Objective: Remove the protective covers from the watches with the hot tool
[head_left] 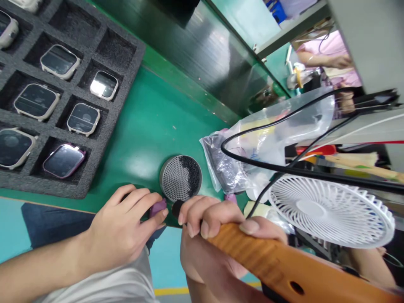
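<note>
My left hand (128, 219) is closed with thumb and fingers on a small purple part (158, 207) at the front edge of the green bench. My fingers hide some of that part, so its exact kind is unclear. Wrapped around the orange handle of an electric screwdriver (268, 252) is my right hand (221, 223). The tool's black nose points left toward the purple part; its bit cannot be made out. Just beyond both hands sits a round perforated dish (172, 179) with many tiny black screws (191, 174) gathered on its right side.
At left, a grey foam tray (109, 139) holds several smartwatches (83, 118). Plastic bags (252, 147) lie right of the dish. A black cable (230, 153) loops over them, near a white fan (328, 210). A person in pink (334, 54) works beyond the bench.
</note>
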`<state>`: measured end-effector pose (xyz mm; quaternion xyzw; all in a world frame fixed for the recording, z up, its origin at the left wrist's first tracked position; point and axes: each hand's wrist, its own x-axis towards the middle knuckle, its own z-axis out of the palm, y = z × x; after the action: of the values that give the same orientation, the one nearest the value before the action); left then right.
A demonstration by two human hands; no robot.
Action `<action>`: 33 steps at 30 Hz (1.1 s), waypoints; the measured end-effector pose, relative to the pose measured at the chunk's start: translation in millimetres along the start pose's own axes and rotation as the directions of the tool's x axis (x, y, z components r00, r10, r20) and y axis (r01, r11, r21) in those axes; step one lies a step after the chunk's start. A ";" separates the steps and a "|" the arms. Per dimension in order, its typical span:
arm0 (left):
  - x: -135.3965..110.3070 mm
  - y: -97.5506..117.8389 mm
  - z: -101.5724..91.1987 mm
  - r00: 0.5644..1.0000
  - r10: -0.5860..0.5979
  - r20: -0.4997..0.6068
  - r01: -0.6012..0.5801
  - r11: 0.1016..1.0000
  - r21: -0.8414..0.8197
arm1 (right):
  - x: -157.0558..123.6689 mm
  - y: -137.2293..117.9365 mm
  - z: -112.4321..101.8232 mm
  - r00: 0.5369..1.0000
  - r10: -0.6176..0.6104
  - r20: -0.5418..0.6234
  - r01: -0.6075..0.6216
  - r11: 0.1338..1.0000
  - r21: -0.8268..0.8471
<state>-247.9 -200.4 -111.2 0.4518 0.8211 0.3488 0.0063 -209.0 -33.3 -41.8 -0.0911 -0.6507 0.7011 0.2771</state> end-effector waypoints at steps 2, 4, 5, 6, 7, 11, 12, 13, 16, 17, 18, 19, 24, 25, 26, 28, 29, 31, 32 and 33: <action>-0.7 -0.4 0.6 1.000 0.002 0.004 -0.002 1.000 -0.005 | -1.3 1.5 0.6 1.000 -0.012 0.000 0.012 1.000 0.008; -0.9 -0.6 1.2 1.000 -0.002 0.011 0.002 1.000 -0.011 | -2.7 2.8 0.7 1.000 -0.024 0.005 0.024 0.999 0.022; -0.7 -0.6 1.5 1.000 -0.004 0.013 0.004 1.000 -0.013 | -3.2 3.2 0.7 1.000 -0.022 0.011 0.021 0.999 0.023; -0.5 -0.6 1.7 1.000 -0.007 0.015 0.007 1.000 -0.016 | -3.5 3.5 0.9 1.000 -0.014 0.019 0.014 1.000 0.021; -0.2 -0.6 1.9 1.000 -0.009 0.015 0.009 1.000 -0.018 | -3.6 3.8 1.3 1.000 -0.016 0.025 0.016 1.000 0.017; 0.6 -0.5 1.7 1.000 -0.014 0.015 0.015 0.999 -0.029 | -2.3 5.4 5.8 0.999 -0.038 0.018 0.038 0.999 -0.014; 0.6 -0.5 1.4 1.000 -0.013 0.014 0.014 0.999 -0.032 | -2.0 5.8 6.8 0.999 -0.048 0.020 0.049 0.999 -0.017; 0.6 -0.6 1.2 1.000 -0.010 0.009 0.010 0.999 -0.035 | -2.0 6.1 7.6 0.998 -0.053 0.029 0.053 0.998 -0.018; 0.5 -0.8 0.8 1.000 -0.006 -0.004 0.006 0.999 -0.041 | -3.6 7.2 7.3 0.998 -0.029 0.051 0.030 0.999 -0.014; 0.6 -0.8 0.9 1.000 -0.007 -0.007 0.007 0.999 -0.043 | -4.4 7.9 6.9 0.998 -0.019 0.059 0.020 1.000 -0.013; 0.8 -0.7 1.0 1.000 -0.008 -0.011 0.008 0.999 -0.045 | -5.1 8.8 6.5 0.998 -0.018 0.060 0.018 1.000 -0.006; 0.9 -0.6 1.1 1.000 -0.010 -0.011 0.010 0.999 -0.045 | -5.6 9.8 6.3 0.998 -0.021 0.060 0.021 1.000 0.003; -0.8 -0.4 -0.6 1.000 -0.004 0.009 0.004 1.000 -0.018 | -2.7 10.7 3.7 0.996 -0.025 0.082 0.022 0.999 0.037; -1.8 -0.7 -1.6 1.000 0.000 0.023 0.000 1.000 -0.007 | -1.4 9.2 1.9 0.995 -0.021 0.093 0.017 0.999 0.038; -2.9 -1.2 -2.9 0.999 0.008 0.043 -0.009 1.000 0.003 | 0.2 7.2 -0.3 0.996 -0.022 0.092 0.018 0.999 0.037; -4.4 -2.1 -5.5 0.996 0.040 0.085 -0.042 0.999 0.014 | 3.6 3.2 -5.6 0.998 -0.052 0.040 0.051 0.998 0.027; -4.5 -2.3 -6.6 0.994 0.054 0.100 -0.056 0.998 0.016 | 5.4 1.7 -8.2 0.997 -0.072 -0.001 0.072 0.997 0.019; -3.2 -1.7 -7.7 0.994 0.045 0.097 -0.047 0.999 0.019 | 8.9 1.1 -13.0 0.995 -0.082 -0.060 0.082 0.997 0.012; -1.8 -0.8 -7.5 0.997 0.022 0.073 -0.024 0.999 0.027 | 10.3 1.9 -14.9 0.994 -0.082 -0.071 0.084 0.996 0.024; -0.3 0.4 -7.0 0.999 -0.003 0.043 0.002 0.999 0.039 | 11.4 3.3 -16.5 0.995 -0.075 -0.069 0.077 0.996 0.036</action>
<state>-249.7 -204.5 -105.8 0.4582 0.8279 0.3230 0.0156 -211.3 -13.3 -44.6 -0.0846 -0.6301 0.6991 0.3272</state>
